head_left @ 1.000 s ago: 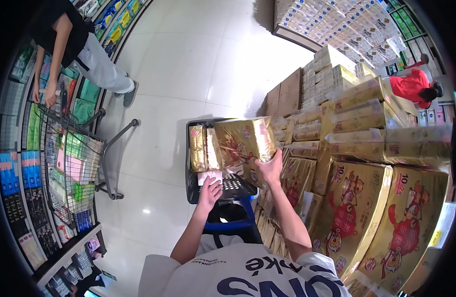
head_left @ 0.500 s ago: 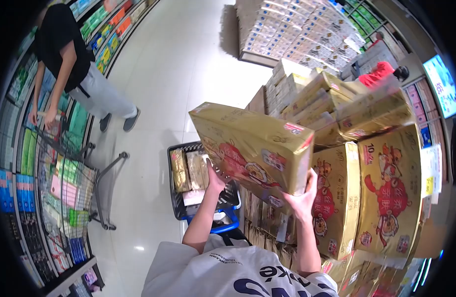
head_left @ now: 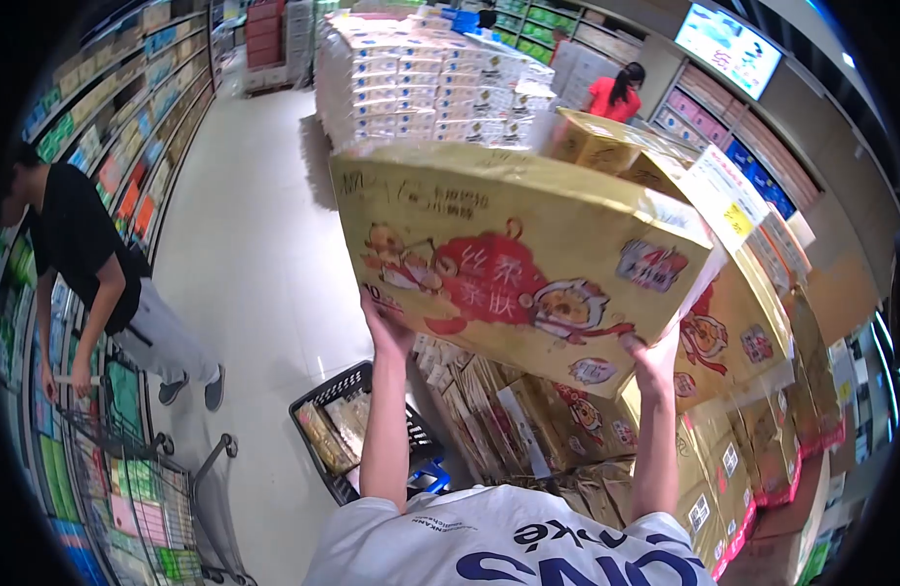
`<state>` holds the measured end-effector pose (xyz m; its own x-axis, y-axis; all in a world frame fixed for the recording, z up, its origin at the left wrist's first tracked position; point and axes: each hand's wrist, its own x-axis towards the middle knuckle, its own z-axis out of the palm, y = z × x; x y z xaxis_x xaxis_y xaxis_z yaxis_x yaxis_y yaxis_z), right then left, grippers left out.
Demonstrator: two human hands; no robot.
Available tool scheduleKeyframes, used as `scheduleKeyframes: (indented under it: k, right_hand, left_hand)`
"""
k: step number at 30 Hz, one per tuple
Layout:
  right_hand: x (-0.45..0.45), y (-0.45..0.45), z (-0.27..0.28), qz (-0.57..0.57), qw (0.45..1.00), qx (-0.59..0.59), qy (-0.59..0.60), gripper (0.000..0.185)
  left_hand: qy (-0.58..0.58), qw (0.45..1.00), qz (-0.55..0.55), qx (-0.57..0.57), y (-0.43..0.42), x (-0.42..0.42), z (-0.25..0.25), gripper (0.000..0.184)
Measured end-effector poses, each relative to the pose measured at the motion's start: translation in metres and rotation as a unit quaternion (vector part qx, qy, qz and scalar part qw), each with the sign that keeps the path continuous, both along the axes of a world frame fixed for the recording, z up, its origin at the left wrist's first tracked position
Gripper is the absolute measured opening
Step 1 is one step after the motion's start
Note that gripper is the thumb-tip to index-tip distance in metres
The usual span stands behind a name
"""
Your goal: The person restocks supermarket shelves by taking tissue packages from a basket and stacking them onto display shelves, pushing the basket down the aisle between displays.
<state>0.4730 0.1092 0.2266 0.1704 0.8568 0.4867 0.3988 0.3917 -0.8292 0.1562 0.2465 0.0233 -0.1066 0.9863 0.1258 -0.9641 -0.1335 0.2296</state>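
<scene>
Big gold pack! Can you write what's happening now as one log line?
big gold pack: held up | left hand: lower left corner | right hand: right edge | black basket: lower in view, wrapped packs inside

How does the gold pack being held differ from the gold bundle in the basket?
The left hand and right hand hold the gold pack up; the gold bundle sits in the black basket. The pack shows bold red print; the bundle shows no clear print. Both are gold-wrapped.
</scene>
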Motion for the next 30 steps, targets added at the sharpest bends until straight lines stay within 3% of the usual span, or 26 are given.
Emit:
scheduleKeyframes:
  k: [3,4,8,10,14,19,26,29,30]
  right_hand:
    - [0.014,-0.002,0.034,-0.013,0.991,0.110,0.073,0.089]
    - [0.017,-0.004,0.052,-0.009,0.990,0.119,0.074,0.076]
    - [0.006,-0.024,0.109,0.047,0.946,0.047,0.319,0.050]
    - [0.005,-0.033,0.128,0.080,0.939,0.029,0.334,0.052]
    - [0.036,-0.028,0.146,0.093,0.936,0.031,0.339,0.049]
    - [0.053,-0.024,0.148,0.137,0.913,0.012,0.383,0.046]
    - [0.051,-0.028,0.145,0.147,0.918,0.006,0.367,0.047]
    - [0.053,-0.026,0.133,0.034,0.956,0.095,0.277,0.049]
    - [0.053,-0.025,0.125,-0.012,0.954,0.150,0.258,0.049]
  left_hand:
    - [0.101,0.992,0.068,0.025,0.012,-0.007,0.064,0.067]
    - [0.137,0.986,0.070,0.056,0.007,-0.012,0.094,0.067]
    - [0.243,0.945,0.112,0.187,0.009,-0.031,0.191,0.064]
    - [0.356,0.888,0.215,0.197,-0.007,-0.033,0.242,0.066]
    - [0.379,0.864,0.231,0.239,-0.028,-0.032,0.297,0.076]
    - [0.402,0.859,0.189,0.256,-0.016,-0.035,0.307,0.090]
    - [0.380,0.865,0.142,0.295,-0.001,-0.031,0.281,0.080]
    - [0.225,0.933,0.051,0.275,0.013,-0.025,0.252,0.078]
    - [0.183,0.959,0.024,0.214,0.013,-0.018,0.242,0.078]
